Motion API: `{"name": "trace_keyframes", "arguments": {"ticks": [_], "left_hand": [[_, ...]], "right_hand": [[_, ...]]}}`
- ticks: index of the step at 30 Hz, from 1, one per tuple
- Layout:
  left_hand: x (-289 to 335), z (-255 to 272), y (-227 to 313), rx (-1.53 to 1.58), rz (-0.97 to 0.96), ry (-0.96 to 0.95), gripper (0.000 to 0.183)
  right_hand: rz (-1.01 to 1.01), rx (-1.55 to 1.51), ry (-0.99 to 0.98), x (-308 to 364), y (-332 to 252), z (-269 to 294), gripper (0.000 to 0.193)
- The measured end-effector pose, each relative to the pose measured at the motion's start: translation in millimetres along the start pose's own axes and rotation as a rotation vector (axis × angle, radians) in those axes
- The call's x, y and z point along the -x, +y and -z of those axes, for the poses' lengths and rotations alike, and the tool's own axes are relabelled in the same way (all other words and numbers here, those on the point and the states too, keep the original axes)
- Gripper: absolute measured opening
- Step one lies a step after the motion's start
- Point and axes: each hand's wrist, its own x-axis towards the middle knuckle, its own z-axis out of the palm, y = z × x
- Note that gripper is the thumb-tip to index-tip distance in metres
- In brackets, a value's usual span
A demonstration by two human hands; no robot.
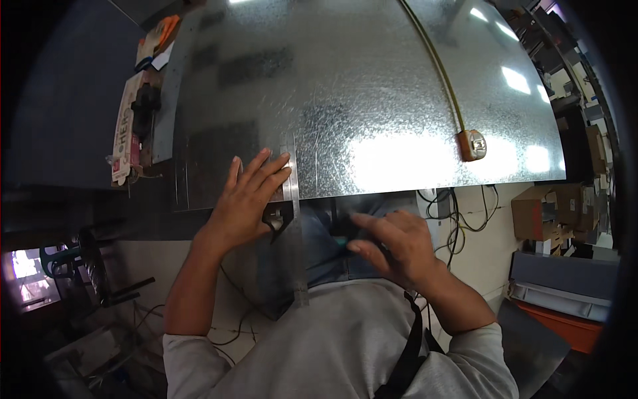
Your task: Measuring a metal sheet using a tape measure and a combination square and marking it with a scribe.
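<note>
My left hand (251, 189) lies with fingers stretched out on a large shiny galvanized metal sheet (319, 86), near its front edge. Its fingertips rest against the steel blade of a combination square (296, 246), which crosses that edge and reaches back toward my body. The square's dark head (279, 214) sits by my left thumb, at the sheet's edge. My right hand (402, 243) is off the sheet, in front of my lap, with its fingers bent. A small dark and green thing (341, 241) shows blurred at its thumb tip; its kind cannot be made out.
On the sheet's right lies an orange tape measure (473, 145), its yellow blade drawn out toward the far edge. Along the left side stand a long carton (126, 130) and an orange item (159, 36). Black cables (455, 219) hang at the front right, near cardboard boxes (551, 209).
</note>
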Motion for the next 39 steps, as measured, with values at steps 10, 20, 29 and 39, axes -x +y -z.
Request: {"name": "trace_keyframes", "arguments": {"ticks": [10,20,29,39], "left_hand": [[63,24,-12,-0.016,0.219,0.202,0.062],[-43,33,-46,0.073,0.335,0.647,0.052],[-152,26,-71,0.272,0.249,0.635,0.051],[-128,12,-45,0.096,0.113,0.629,0.057]], "right_hand": [[-0.066,0.104,0.243,34,36,44,0.024],[-0.177,0.216,0.551,25,75,81,0.021],[-0.450,0.237,0.874,101,130,102,0.013],[-0.988,-0.738,1.138,162,188,79,0.055]]}}
